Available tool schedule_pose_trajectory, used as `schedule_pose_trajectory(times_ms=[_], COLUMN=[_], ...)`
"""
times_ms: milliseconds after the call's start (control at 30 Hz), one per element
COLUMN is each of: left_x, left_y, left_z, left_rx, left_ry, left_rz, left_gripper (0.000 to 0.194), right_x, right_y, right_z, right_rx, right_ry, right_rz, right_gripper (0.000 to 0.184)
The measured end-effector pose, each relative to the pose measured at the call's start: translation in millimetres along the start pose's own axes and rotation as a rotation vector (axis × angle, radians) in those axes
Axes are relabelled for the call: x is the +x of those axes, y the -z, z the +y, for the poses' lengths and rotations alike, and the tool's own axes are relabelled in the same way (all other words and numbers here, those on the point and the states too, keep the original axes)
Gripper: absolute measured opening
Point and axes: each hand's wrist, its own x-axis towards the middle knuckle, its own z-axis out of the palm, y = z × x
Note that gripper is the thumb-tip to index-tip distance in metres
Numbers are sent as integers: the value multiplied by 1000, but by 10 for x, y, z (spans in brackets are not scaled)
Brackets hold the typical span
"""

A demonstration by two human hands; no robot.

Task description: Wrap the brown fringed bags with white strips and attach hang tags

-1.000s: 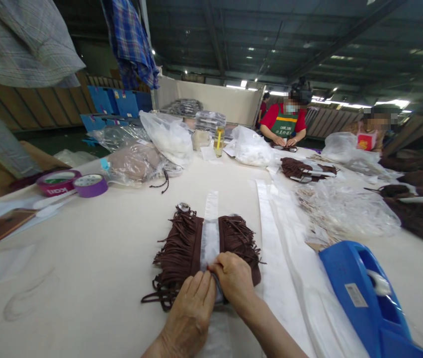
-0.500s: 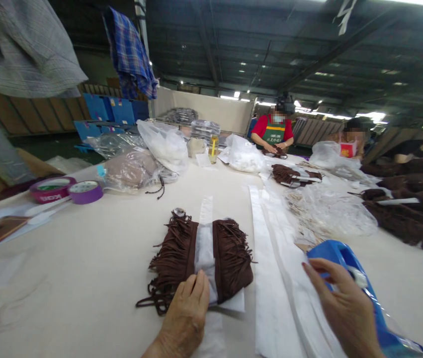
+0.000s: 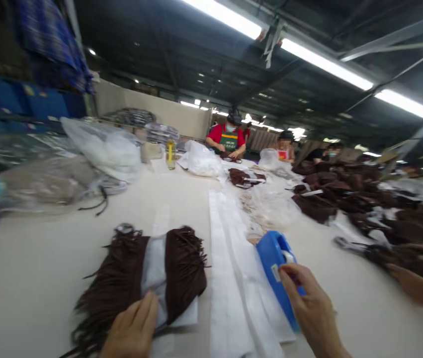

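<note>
A brown fringed piece lies on the table with a white paper band wrapped round its middle. My left hand rests flat on the near end of the band, fingers stretched out. My right hand is curled over the blue tape dispenser to the right, fingertips at its tape end. Whether tape is pinched between the fingers is hidden.
White paper strips lie between the fringed piece and the dispenser. Clear plastic bags sit at the back left, piles of brown fringed pieces on the right. Another person's hand reaches in at the right; several people work at the far end.
My right hand left the wrapped piece and went right onto the blue dispenser. The view swung right and up. My left hand stayed on the paper band.
</note>
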Motion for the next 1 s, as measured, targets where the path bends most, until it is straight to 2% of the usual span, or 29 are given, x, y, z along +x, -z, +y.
schedule_pose_trajectory(times_ms=[100,167,267,367,500,667,833,1000], left_x=[117,136,114,96,96,97,152,217], left_y=[170,193,179,157,154,172,210,271], left_z=[57,92,128,138,135,145,148,141], left_rx=[93,114,114,103,76,96,127,112], left_ry=[-25,17,38,40,57,67,58,21], left_rz=[-70,-100,-116,-128,-169,-161,-66,-58], left_gripper=[47,49,50,49,46,41,38,39], right_x=[-78,-103,-92,-39,12,-32,-54,-55], right_y=[-491,-841,-1282,-1532,-1614,-1661,-1729,-1762], right_z=[-600,-992,-1397,-1533,-1533,-1513,-1484,-1490], right_rx=[286,397,348,209,190,243,282,282], right_ry=[209,359,519,617,685,740,704,658], right_rz=[-330,-468,-634,-721,-768,-777,-758,-760], right_gripper=[16,18,29,25,11,16,12,12])
